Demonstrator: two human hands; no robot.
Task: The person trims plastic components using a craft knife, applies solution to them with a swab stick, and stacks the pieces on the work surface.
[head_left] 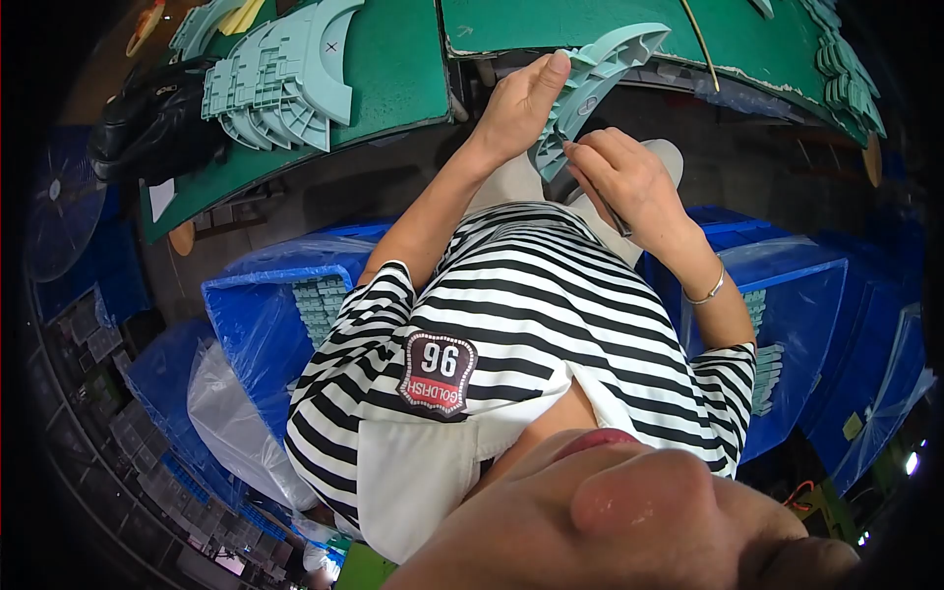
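My left hand is closed around the edge of a curved, pale green plastic part with ribs along it and a circled mark on its face. The part is held tilted above my lap, just off the table's front edge. My right hand is closed on a thin, dark, slender tool, whose end sticks out below the palm. Its fingertips are close to the lower end of the plastic part. The tool's kind and its working tip cannot be made out.
Similar pale green parts lie stacked on the green table at left, and more parts lie at far right. A black bag sits at the left edge. Blue plastic-lined bins with green parts flank me.
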